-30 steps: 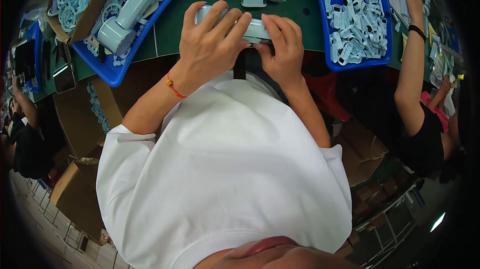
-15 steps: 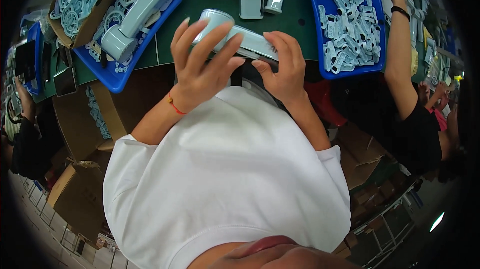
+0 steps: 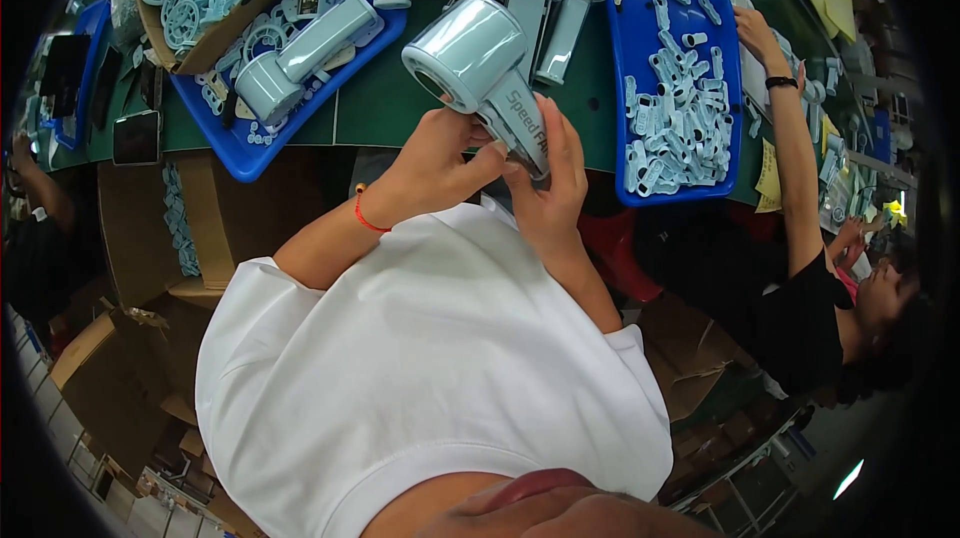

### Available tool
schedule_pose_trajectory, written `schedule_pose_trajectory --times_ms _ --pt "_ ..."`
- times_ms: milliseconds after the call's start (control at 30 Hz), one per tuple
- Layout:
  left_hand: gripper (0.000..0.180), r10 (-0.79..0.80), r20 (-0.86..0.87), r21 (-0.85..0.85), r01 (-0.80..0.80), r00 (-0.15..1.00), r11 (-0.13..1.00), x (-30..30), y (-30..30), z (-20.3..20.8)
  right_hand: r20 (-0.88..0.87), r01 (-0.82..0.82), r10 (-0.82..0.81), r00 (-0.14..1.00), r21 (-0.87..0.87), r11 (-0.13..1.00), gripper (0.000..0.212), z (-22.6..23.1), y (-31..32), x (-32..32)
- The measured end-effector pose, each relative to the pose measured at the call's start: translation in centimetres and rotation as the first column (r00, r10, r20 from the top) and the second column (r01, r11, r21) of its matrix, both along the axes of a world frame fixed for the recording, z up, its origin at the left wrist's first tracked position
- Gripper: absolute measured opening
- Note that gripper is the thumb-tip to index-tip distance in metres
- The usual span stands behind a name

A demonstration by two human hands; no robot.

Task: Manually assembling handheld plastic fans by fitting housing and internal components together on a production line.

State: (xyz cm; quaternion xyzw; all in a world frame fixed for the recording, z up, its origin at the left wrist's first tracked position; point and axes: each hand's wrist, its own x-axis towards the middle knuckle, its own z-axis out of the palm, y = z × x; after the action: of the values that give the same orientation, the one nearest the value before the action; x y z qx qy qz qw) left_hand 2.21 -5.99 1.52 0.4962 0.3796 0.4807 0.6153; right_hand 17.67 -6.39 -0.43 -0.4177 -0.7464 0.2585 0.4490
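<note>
Fingers (image 3: 565, 148) of the left hand (image 3: 430, 163) and right hand (image 3: 550, 203) pinch one glossy, pale-blue, drum-headed housing (image 3: 470, 46) around its handle, tilted near the green worktop's (image 3: 375, 113) front edge. Two blue trays (image 3: 690, 196) flank it; one cardboard box (image 3: 243, 14) holds ring-shaped parts (image 3: 185, 23).

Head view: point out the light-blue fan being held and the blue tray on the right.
Light-blue fan (image 3: 484, 66), head view, on its round barrel.
Blue tray on the right (image 3: 680, 196), head view, on its near rim.
</note>
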Motion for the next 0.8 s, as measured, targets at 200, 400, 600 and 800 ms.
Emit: schedule_pose_trajectory --times_ms 200,400,600,800 --pt "0.028 0.073 -0.131 -0.048 -0.080 0.989 0.996 -0.3 0.2 1.0 -0.069 0.008 -0.025 0.997 -0.239 0.971 0.063 1.6 -0.4 0.0" --pt "0.056 0.044 -0.249 0.217 0.011 0.967 0.976 0.0 0.9 1.2 0.037 -0.095 0.103 0.994 -0.182 0.979 0.068 2.3 1.1 -0.4" --pt "0.058 0.342 0.018 0.069 -0.343 0.939 0.937 -2.2 1.1 -0.6 0.199 -0.187 0.171 0.965 0.063 0.980 0.030 9.3 8.9 1.3" --pt "0.062 0.430 -0.298 0.388 -0.304 0.852 0.870 -4.4 1.4 -4.7 0.451 0.316 -0.393 0.801 0.237 0.918 0.036 3.7 36.2 6.8"
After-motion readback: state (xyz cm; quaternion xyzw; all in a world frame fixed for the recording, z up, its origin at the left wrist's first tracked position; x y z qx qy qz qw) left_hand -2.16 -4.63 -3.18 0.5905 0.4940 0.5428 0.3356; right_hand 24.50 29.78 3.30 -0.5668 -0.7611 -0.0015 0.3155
